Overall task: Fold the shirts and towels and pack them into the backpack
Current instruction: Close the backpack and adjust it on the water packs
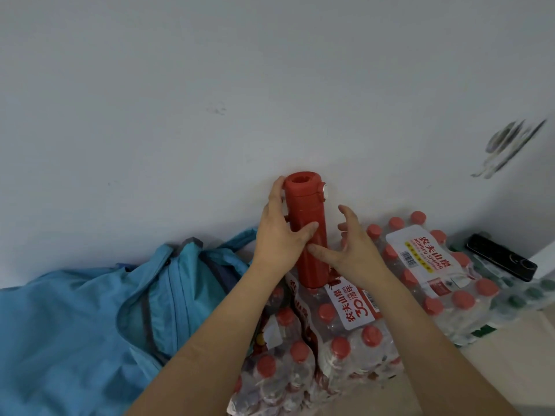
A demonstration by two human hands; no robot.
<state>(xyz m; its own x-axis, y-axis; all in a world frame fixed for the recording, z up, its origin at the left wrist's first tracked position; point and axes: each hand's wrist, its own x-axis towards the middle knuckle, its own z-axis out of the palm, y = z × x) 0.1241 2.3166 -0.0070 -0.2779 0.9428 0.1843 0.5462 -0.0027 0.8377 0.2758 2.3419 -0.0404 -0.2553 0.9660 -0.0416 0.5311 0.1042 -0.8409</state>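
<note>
One red flask [306, 217] stands on bottle packs [354, 334]. Left hand [280, 238] grips it. Right hand [357, 250] has fingers spread, thumb touching it. One blue backpack [90, 319] lies left. Label [420, 250] reads NONGFU SPRING.

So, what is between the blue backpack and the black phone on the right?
In the head view, shrink-wrapped packs of water bottles lie there, with a red flask standing on them, gripped by the left hand.

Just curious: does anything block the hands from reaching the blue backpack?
Nothing visible does. The blue backpack lies just left of the left hand, which grips a red flask; the right hand is open beside it.
</note>
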